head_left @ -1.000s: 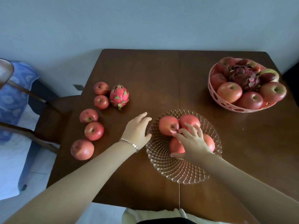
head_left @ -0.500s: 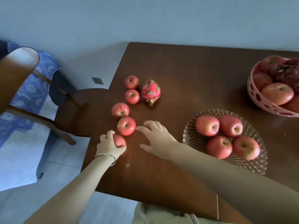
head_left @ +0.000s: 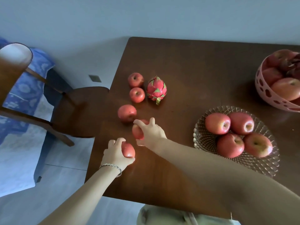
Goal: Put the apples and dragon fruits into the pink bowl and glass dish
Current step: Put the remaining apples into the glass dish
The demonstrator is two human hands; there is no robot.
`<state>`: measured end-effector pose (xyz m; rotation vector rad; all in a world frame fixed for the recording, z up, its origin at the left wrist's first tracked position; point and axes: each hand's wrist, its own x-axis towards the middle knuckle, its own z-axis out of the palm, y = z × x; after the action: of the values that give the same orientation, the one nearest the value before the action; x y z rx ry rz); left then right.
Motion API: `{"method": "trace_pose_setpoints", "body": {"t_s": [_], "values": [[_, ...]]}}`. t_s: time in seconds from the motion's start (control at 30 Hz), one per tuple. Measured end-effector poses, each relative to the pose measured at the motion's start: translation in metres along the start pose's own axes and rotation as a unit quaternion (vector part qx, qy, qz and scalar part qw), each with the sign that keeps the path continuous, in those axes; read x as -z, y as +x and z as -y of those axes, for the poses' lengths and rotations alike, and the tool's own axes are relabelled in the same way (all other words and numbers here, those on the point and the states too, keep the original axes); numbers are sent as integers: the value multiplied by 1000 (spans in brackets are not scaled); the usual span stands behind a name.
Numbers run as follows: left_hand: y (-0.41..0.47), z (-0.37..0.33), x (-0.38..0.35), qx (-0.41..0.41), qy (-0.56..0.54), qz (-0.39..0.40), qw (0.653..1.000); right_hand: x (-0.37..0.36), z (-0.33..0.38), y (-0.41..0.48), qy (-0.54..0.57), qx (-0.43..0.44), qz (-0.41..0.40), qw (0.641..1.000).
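My left hand (head_left: 115, 155) grips a red apple (head_left: 128, 150) near the table's left edge. My right hand (head_left: 150, 133) closes over another apple (head_left: 137, 131) just beyond it. Three loose apples lie farther up: one (head_left: 127, 112) close to my right fingers, two (head_left: 137, 94) (head_left: 135, 79) beside a pink dragon fruit (head_left: 156, 90). The glass dish (head_left: 204, 140) at the right holds several apples. The pink bowl (head_left: 266, 93) at the far right, cut by the frame, is full of apples and a dark dragon fruit.
The dark wooden table (head_left: 194, 65) has its left edge right beside the loose apples. A wooden chair (head_left: 76, 111) stands against that edge, with a blue patterned cloth (head_left: 26, 88) behind it. A grey wall runs along the back.
My right hand left the glass dish, crossed left and closed on an apple. My left hand reached down to the nearest apple and gripped it. The view swung left.
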<state>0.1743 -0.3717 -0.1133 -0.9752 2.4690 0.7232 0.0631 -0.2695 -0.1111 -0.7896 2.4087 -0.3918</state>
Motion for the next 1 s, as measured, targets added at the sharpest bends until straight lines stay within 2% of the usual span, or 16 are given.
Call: {"method": "trace_pose_setpoints", "body": {"t_s": [0.17, 0.27, 0.37, 0.5, 0.6, 0.83, 0.93, 1.0], "values": [[-17, -33, -2, -77, -60, -3, 995, 38, -57, -69, 138, -20, -143, 980], [-24, -62, 0, -129, -102, -6, 986, 58, -98, -103, 112, -49, -204, 971], [-32, -90, -1, -170, -118, -14, 978, 65, -136, -122, 76, -115, -195, 971], [-41, -117, -7, -184, -118, -21, 976, 50, -163, -127, -49, -117, -127, 984], [-46, -125, -13, -181, -113, -20, 977, 31, -173, -125, -104, -94, -171, 975], [-66, -140, -21, -188, -93, -24, 977, 21, -172, -133, -83, -122, -215, 965], [-76, -145, -24, -188, -91, -20, 978, 26, -165, -135, -19, -142, -157, 977], [-83, -151, -27, -181, -98, -2, 979, 36, -166, -143, 32, -106, -125, 986]]}}
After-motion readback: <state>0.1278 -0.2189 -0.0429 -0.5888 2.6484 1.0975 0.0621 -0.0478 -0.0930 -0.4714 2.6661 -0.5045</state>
